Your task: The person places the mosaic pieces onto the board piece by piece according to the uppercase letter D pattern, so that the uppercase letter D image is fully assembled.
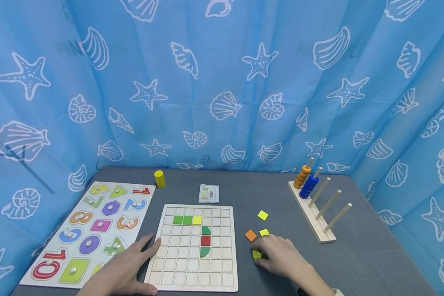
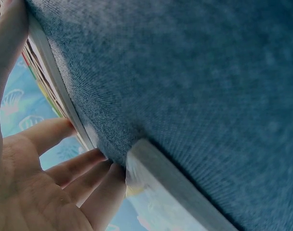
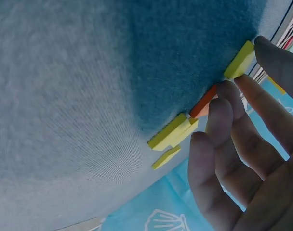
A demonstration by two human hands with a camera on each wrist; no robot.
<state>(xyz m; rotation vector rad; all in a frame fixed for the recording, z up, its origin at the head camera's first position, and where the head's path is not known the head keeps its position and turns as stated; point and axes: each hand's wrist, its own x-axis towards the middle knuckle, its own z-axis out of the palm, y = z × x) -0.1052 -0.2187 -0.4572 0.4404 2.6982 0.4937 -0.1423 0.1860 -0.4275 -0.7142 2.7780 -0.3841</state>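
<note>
My left hand (image 1: pixel 127 263) lies along the left side of a wooden grid board (image 1: pixel 177 277), fingers spread and touching its edge. In the left wrist view its fingers (image 2: pixel 76 168) are partly straight beside the board's edge. On the grid are green squares (image 1: pixel 178 220), a yellow square (image 1: pixel 197 220), a red square (image 1: pixel 205 240) and two green rounded pieces (image 1: pixel 205 251). Right of the board my right hand (image 1: pixel 281 257) pinches a small yellow tile (image 3: pixel 240 60) between thumb and index finger, low over the cloth. An orange tile (image 1: pixel 250 235) and yellow tiles (image 1: pixel 262 215) lie nearby.
A number puzzle board (image 1: pixel 123 187) lies on the left. Behind the grid are a yellow cylinder (image 1: pixel 159 179) and a small pattern card (image 1: pixel 209 193). A peg stand (image 1: pixel 325 236) with orange and blue beads stands at the right. A blue curtain (image 1: pixel 222 82) hangs behind.
</note>
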